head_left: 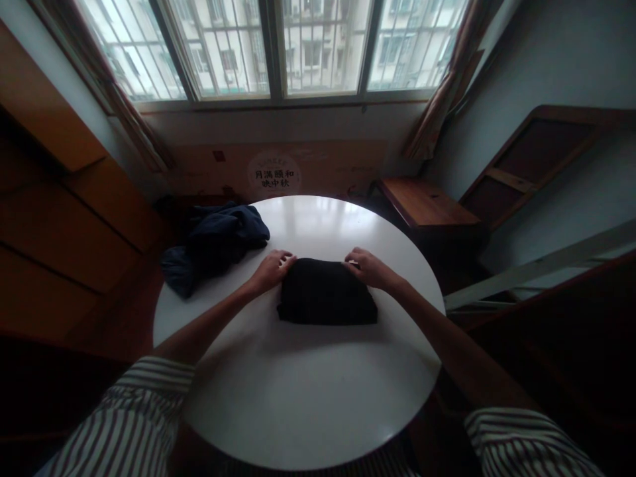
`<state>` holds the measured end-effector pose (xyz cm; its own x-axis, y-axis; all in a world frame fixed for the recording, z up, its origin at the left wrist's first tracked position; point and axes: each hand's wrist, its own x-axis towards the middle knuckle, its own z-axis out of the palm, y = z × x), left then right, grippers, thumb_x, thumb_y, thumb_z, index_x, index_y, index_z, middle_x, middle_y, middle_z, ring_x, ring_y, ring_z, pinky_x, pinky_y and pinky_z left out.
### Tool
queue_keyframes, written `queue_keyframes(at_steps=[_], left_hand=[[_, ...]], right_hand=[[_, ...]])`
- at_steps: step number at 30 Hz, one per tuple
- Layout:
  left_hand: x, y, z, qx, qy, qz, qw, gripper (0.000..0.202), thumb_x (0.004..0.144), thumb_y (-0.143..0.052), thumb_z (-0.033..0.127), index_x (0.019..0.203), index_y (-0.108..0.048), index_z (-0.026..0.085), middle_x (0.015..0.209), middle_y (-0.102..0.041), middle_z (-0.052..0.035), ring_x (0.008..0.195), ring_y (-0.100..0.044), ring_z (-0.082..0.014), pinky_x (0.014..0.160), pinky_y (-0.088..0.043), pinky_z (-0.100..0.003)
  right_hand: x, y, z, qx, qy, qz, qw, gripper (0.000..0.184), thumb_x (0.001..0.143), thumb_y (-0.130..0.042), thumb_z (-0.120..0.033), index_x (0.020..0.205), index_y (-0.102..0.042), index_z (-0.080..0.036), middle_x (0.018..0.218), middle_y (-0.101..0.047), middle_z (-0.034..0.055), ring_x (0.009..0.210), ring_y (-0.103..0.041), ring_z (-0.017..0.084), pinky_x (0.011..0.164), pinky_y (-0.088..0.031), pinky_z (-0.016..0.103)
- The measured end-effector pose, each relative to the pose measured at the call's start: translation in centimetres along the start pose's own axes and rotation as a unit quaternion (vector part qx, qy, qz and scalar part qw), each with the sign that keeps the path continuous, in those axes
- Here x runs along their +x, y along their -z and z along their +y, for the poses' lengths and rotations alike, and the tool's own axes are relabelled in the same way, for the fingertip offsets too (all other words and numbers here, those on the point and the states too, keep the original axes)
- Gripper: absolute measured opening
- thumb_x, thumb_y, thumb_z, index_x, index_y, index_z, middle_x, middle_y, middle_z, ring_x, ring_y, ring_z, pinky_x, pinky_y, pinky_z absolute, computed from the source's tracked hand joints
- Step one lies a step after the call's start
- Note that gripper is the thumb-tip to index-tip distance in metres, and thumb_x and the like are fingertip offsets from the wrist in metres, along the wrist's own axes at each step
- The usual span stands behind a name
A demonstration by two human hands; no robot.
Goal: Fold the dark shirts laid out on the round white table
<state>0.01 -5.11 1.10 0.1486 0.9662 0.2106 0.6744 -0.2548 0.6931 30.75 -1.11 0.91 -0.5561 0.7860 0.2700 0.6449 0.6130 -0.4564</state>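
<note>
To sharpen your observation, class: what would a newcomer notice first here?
The folded black garment on the round white table draws the eye, left hand and right hand resting on its far edge. A crumpled navy garment lies at the table's far left, below the bright barred window.

On the round white table (308,404), the folded black cloth (326,295) is too dark to show its seams or what garment it is. Whether the left hand (271,271) and right hand (372,268) grip its far edge or only rest there cannot be told. On the table's left side, the crumpled navy cloth (218,242) shows no clear shape. Behind the table, the fine print on the cardboard panel (318,165) is too small to read. Nearer than the table, the picture's bottom edge cuts off both striped sleeves (134,417).
</note>
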Motion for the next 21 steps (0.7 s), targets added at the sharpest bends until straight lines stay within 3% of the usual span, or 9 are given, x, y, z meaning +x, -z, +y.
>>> queue_keyframes(at_steps=[2, 6, 9, 13, 17, 21], left_hand=[[-2.6, 0.9, 0.8, 0.032, 0.014, 0.043, 0.998, 0.058, 0.09, -0.045, 0.066, 0.087, -0.072, 0.014, 0.082, -0.069, -0.0092, 0.068, -0.06, -0.0184, 0.069, -0.048, -0.03], [-9.0, 1.9, 2.5, -0.025, 0.069, -0.024, 0.997, 0.054, 0.094, -0.044, 0.061, 0.079, -0.071, 0.016, 0.064, -0.065, -0.003, 0.053, -0.055, -0.0142, 0.056, -0.042, -0.025], [-12.2, 1.0, 3.2, -0.078, 0.102, -0.049, 0.991, 0.049, 0.088, -0.055, 0.062, 0.078, -0.071, 0.017, 0.062, -0.063, -0.0011, 0.05, -0.053, -0.013, 0.049, -0.038, -0.023], [-13.7, -1.2, 2.8, -0.128, 0.13, -0.042, 0.982, 0.051, 0.087, -0.057, 0.063, 0.064, -0.062, 0.017, 0.051, -0.05, 0.0033, 0.045, -0.042, -0.0101, 0.044, -0.029, -0.022], [-14.4, -1.8, 2.0, -0.043, 0.037, -0.042, 0.997, 0.06, 0.094, -0.051, 0.055, 0.048, -0.043, 0.017, 0.049, -0.037, 0.0039, 0.046, -0.036, -0.0083, 0.049, -0.026, -0.023], [-14.7, -0.2, 3.0, 0.117, -0.068, -0.093, 0.987, 0.056, 0.1, -0.044, 0.043, 0.052, -0.052, 0.016, 0.053, -0.046, 0.0014, 0.048, -0.04, -0.009, 0.053, -0.028, -0.025]], right_hand=[[0.9, 0.0, -1.5, 0.009, 0.021, 0.035, 0.999, 0.026, 0.094, -0.055, -0.035, 0.091, -0.073, -0.016, 0.096, -0.064, 0.0123, 0.089, -0.062, 0.024, 0.087, -0.048, 0.037], [4.5, -0.5, -5.5, 0.115, 0.086, -0.025, 0.989, 0.029, 0.094, -0.058, -0.039, 0.095, -0.075, -0.017, 0.1, -0.066, 0.0107, 0.087, -0.064, 0.021, 0.084, -0.05, 0.033], [7.6, -2.1, -8.1, 0.137, 0.094, -0.113, 0.98, 0.033, 0.086, -0.069, -0.047, 0.103, -0.076, -0.02, 0.101, -0.069, 0.0087, 0.088, -0.064, 0.02, 0.082, -0.05, 0.031], [9.8, -5.0, -9.5, 0.143, 0.111, -0.19, 0.965, 0.039, 0.079, -0.075, -0.05, 0.102, -0.078, -0.019, 0.086, -0.073, 0.0057, 0.073, -0.064, 0.018, 0.073, -0.049, 0.029], [9.8, -7.0, -9.7, 0.144, 0.168, -0.165, 0.961, 0.034, 0.085, -0.07, -0.048, 0.096, -0.078, -0.018, 0.081, -0.073, 0.0054, 0.068, -0.062, 0.016, 0.071, -0.048, 0.028], [9.1, -6.7, -9.9, 0.09, 0.201, -0.138, 0.966, 0.032, 0.088, -0.068, -0.045, 0.098, -0.077, -0.016, 0.088, -0.072, 0.0081, 0.074, -0.064, 0.017, 0.073, -0.048, 0.027]])
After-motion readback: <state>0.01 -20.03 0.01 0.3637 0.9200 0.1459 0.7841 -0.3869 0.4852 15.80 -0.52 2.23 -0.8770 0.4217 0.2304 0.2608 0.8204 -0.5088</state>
